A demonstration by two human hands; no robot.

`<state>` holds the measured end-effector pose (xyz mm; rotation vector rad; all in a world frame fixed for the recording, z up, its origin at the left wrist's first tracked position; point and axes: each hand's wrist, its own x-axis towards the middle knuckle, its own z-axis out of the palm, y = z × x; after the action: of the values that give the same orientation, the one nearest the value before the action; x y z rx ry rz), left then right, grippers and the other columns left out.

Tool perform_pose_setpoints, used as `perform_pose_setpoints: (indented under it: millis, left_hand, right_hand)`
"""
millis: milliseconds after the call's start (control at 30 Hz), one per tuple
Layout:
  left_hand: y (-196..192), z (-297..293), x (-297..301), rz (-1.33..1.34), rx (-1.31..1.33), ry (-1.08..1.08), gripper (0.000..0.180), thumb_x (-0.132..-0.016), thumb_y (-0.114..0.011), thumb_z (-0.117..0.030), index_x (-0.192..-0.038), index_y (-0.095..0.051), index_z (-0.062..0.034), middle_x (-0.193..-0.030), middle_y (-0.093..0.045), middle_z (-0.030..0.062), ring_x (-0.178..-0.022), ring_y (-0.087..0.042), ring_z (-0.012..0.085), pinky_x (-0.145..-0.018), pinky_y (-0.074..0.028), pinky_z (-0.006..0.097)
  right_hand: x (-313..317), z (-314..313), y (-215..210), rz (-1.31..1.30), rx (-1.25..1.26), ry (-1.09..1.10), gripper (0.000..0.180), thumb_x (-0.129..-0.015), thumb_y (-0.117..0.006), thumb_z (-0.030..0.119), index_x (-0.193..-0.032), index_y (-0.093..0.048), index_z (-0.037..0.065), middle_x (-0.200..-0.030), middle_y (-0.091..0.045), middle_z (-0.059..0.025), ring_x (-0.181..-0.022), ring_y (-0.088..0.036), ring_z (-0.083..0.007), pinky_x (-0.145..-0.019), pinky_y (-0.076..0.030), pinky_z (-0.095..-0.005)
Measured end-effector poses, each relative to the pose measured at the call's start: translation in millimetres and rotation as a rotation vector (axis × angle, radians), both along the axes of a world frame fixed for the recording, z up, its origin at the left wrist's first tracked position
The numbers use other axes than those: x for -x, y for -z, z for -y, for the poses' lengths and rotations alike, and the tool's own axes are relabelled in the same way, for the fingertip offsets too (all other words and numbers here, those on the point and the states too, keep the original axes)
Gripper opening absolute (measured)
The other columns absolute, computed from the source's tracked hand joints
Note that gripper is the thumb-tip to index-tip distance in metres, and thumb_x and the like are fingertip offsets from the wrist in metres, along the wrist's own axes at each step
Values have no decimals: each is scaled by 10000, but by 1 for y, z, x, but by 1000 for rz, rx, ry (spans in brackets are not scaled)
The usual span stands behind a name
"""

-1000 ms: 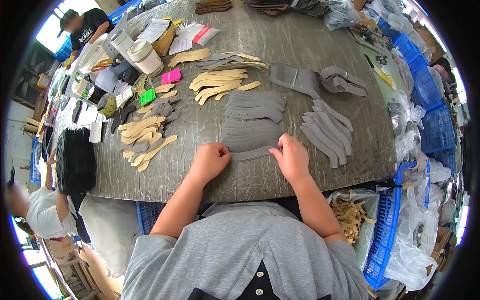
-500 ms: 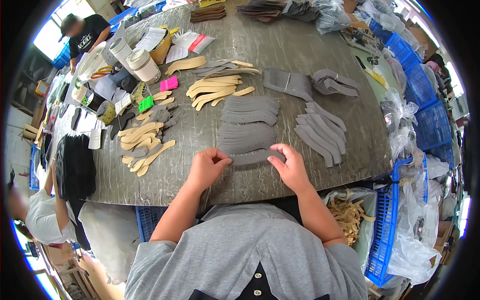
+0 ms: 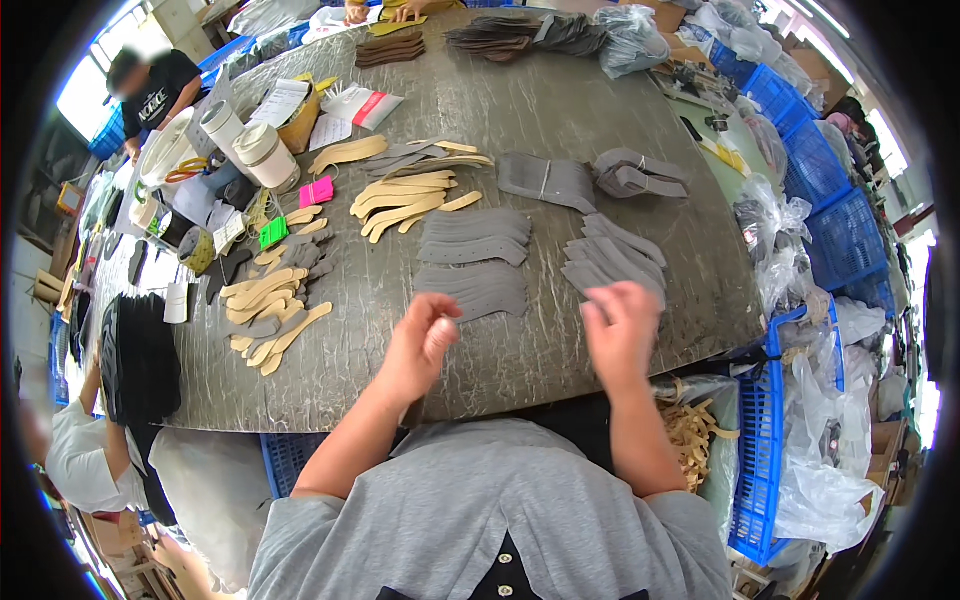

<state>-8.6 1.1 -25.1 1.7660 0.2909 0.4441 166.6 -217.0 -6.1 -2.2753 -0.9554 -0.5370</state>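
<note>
My left hand hovers at the near left corner of a neat stack of grey curved strips. Its fingers are loosely bent, thumb apart, and nothing shows in them. To the right, my right hand, a little blurred, has thumb and fingers apart at the near end of a fanned pile of grey curved strips, part of which it hides. I see no strip in it. Just beyond the near stack lies a second grey stack, with small holes along its front strip.
Tied grey bundles lie farther back. Tan curved pieces and a mixed tan and grey heap are on the left, near white bottles. Blue crates and a bag of tan scraps stand right. Other people work around the table.
The grey strip that both hands held has left them; the near stack lies uncovered. My right hand has moved right to the fanned pile. Another person's hands now show at the far edge.
</note>
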Motion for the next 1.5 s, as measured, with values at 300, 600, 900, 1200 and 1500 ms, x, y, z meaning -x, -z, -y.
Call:
perform_pose_setpoints:
  millis: [300,600,900,1200,1500]
  left_hand:
    - [-35,20,-16,73,-648,97,880,-819,-441,-742,-1263,-457,18,-1126,-553,196,-901,-579,348,-795,-496,421]
    - [-29,22,-12,81,-422,218,889,-855,-388,-759,-1254,-468,32,-1138,-564,191,-941,-597,287,-818,-501,384]
    - [-35,1,-13,98,-210,22,204,-897,-643,-56,-1098,-644,-24,-1176,-622,100,-870,-596,119,-728,-485,236]
    - [-41,-16,2,85,-373,-93,133,-733,-764,24,-799,-670,-42,-797,-635,29,-681,-565,110,-595,-432,235]
    - [-4,-49,19,-388,-19,-282,111,-807,-737,-98,-828,-711,8,-649,-624,-9,-597,-508,46,-539,-407,231]
  right_hand:
    - [70,-68,-3,-879,-122,-725,163,-727,-678,101,-869,-679,22,-792,-659,-163,-730,-637,-324,-654,-494,-395]
    - [61,-69,10,-1255,-174,-823,186,-762,-730,148,-845,-686,-13,-791,-692,-64,-712,-611,-136,-658,-485,-306]
    - [54,-69,12,-1535,-598,-799,162,-925,-434,19,-968,-588,46,-840,-548,19,-754,-479,-54,-696,-405,-225]
    - [24,-63,5,-1851,-1235,-491,128,-912,-439,36,-864,-552,74,-921,-636,-82,-837,-635,-234,-663,-438,-272]
    - [-34,-12,32,-1451,-812,-461,177,-931,-584,118,-1084,-496,114,-748,-463,14,-555,-378,-48,-463,-297,-189]
